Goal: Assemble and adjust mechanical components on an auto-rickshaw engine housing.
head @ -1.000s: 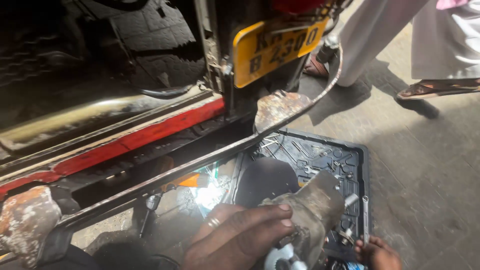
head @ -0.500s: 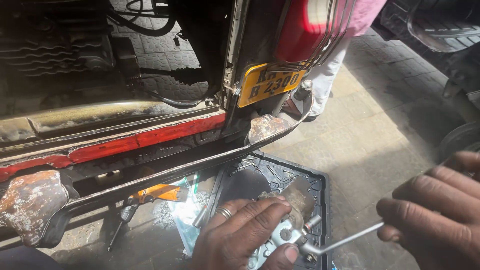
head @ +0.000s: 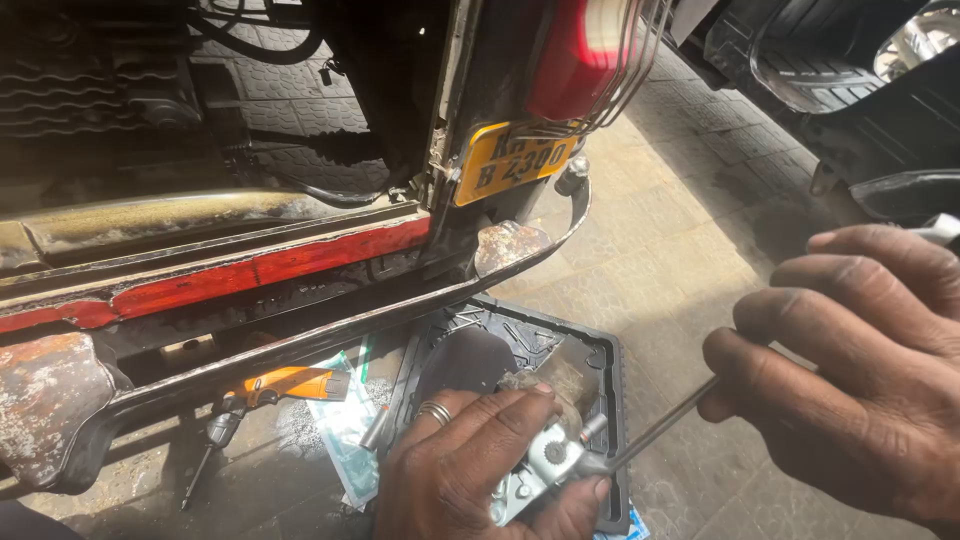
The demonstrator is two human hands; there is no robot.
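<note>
At the bottom centre of the frame, the left hand (head: 480, 470), a ring on one finger, curls its fingers around a small metal part (head: 545, 465) with a toothed wheel, pinning it between thumb and fingertips above a black tray (head: 600, 400). The right hand (head: 850, 380), large at the right edge, is closed in a fist around a thin metal tool (head: 665, 425); the shaft slants down-left and its tip meets the part just beside the left thumb. Above, a rusted bumper (head: 300, 345) crosses the frame under a yellow plate (head: 515, 160) and red tail light (head: 575, 55). An orange-handled tool (head: 290, 383) lies on the ground at lower left.
</note>
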